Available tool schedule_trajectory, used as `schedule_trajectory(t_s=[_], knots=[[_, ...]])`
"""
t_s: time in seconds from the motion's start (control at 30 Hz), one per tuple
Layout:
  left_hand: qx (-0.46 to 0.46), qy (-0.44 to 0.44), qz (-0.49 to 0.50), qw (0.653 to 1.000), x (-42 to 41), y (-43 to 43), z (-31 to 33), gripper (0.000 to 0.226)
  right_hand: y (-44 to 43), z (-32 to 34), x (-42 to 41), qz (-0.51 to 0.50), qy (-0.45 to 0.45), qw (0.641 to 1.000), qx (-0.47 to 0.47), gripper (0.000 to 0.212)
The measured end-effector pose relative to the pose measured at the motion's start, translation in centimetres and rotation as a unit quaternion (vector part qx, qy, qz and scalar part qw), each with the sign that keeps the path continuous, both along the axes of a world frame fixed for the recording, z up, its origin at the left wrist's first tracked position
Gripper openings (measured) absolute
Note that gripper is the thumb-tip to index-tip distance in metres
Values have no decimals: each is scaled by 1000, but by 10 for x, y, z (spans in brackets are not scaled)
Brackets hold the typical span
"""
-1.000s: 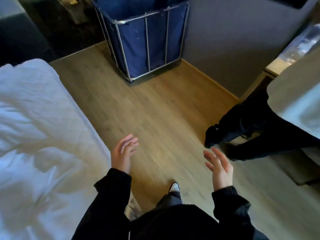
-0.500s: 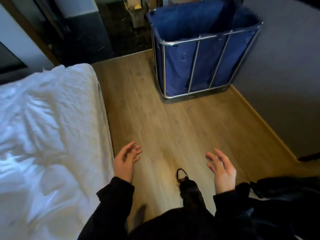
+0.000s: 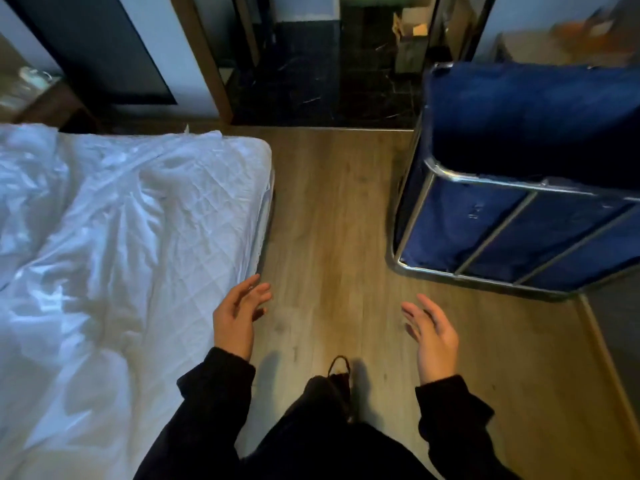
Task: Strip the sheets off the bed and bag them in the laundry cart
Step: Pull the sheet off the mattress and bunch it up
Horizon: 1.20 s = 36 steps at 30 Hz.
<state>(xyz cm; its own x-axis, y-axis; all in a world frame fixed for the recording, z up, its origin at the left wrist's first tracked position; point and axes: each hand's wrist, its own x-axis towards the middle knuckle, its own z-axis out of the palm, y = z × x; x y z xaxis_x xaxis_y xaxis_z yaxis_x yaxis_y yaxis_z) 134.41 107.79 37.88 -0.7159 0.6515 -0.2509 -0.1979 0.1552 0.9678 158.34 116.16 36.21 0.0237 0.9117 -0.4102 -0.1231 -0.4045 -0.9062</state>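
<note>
White rumpled sheets (image 3: 104, 237) cover the bed on the left. Both hands hang over the wood floor (image 3: 329, 237), fingers loose and apart, holding nothing: left hand (image 3: 237, 315) beside the mattress edge, right hand (image 3: 433, 341) nearer the blue laundry cart (image 3: 519, 220).

Bed (image 3: 265, 209) occupies the left, with sheets (image 3: 86, 220) lying rumpled on it. Laundry cart (image 3: 519, 220) stands to the right, well apart from the bed, with a strip of floor (image 3: 329, 220) between them. Left hand (image 3: 237, 317) hovers just beside the bed's near edge. Right hand (image 3: 433, 337) is over the floor, before the cart. A tiled area (image 3: 311, 81) lies behind, with a box (image 3: 410, 29) at its back.
</note>
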Motion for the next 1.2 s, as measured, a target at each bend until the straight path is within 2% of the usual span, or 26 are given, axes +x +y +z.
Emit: schedule_trajectory(t_s=[0.2, 0.3, 0.4, 0.53, 0.67, 0.73, 0.83, 0.97, 1.2], knots=[[16, -24, 65, 997, -67, 143, -10, 18, 156, -11, -70, 70, -18, 997, 10, 22], [19, -36, 61, 997, -96, 222, -2, 46, 234, -1, -104, 82, -22, 996, 17, 26], [29, -22, 48, 998, -120, 297, 4, 55, 308, 7, -138, 98, -25, 994, 39, 27], [38, -4, 37, 999, -155, 389, 7, 42, 408, 6, -188, 99, -3, 995, 32, 31], [31, 0, 56, 998, -203, 477, -1, 50, 510, 5, -238, 81, 38, 996, 5, 26], [25, 10, 71, 997, -232, 528, -8, 43, 565, 4, -269, 85, 45, 995, 2, 20], [16, 9, 79, 997, -276, 604, -11, 19, 650, -2, -313, 129, 10, 991, 20, 28], [28, 15, 144, 989, -339, 682, 4, 24, 756, 1, -396, 198, -33, 979, 37, 26], [18, 4, 267, 964, -458, 769, 3, 21, 881, 11, -551, 318, -24, 946, 57, 31]])
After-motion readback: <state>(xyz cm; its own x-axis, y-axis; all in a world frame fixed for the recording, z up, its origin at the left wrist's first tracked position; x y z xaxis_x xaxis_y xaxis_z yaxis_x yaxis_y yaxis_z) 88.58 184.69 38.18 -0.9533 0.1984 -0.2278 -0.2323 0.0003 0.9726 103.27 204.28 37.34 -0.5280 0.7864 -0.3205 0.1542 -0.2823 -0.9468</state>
